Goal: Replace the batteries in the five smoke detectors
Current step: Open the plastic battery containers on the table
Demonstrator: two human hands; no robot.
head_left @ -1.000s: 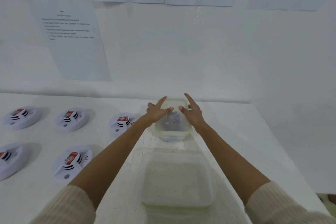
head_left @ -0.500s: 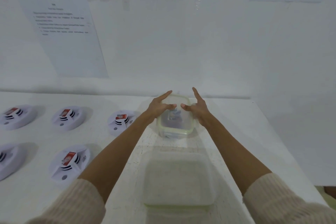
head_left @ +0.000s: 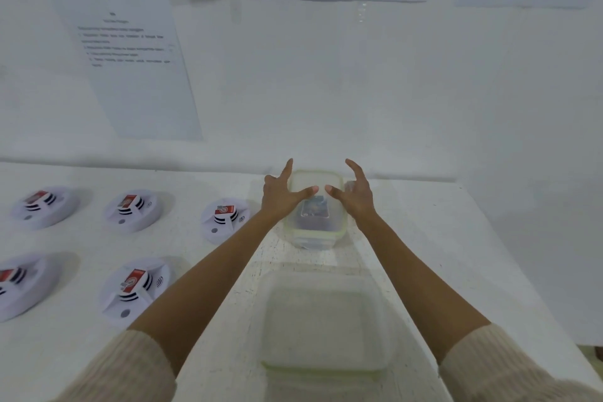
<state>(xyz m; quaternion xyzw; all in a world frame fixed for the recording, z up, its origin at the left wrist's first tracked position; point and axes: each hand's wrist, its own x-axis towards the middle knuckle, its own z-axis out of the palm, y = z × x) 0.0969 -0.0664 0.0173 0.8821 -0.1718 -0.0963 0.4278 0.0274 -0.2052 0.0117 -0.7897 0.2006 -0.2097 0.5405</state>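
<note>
Several white round smoke detectors lie on the table's left side, each with a red-labelled battery on top: three in the back row (head_left: pixel 45 207) (head_left: pixel 133 209) (head_left: pixel 225 218), two in front (head_left: pixel 19 284) (head_left: pixel 135 287). A small clear lidded container (head_left: pixel 315 225) stands at the back centre with dark items inside. My left hand (head_left: pixel 280 196) grips its left side, thumb laid across the lid. My right hand (head_left: pixel 357 196) grips the right side the same way. Both index fingers stick up.
A larger clear lidded container (head_left: pixel 323 320) sits close to me between my forearms. The white table (head_left: pixel 440 238) ends at a wall behind and drops off on the right. Printed sheets (head_left: pixel 130 68) hang on the wall.
My hands slid from the top of the small container out to its two sides, thumbs staying on the lid. The container has not moved.
</note>
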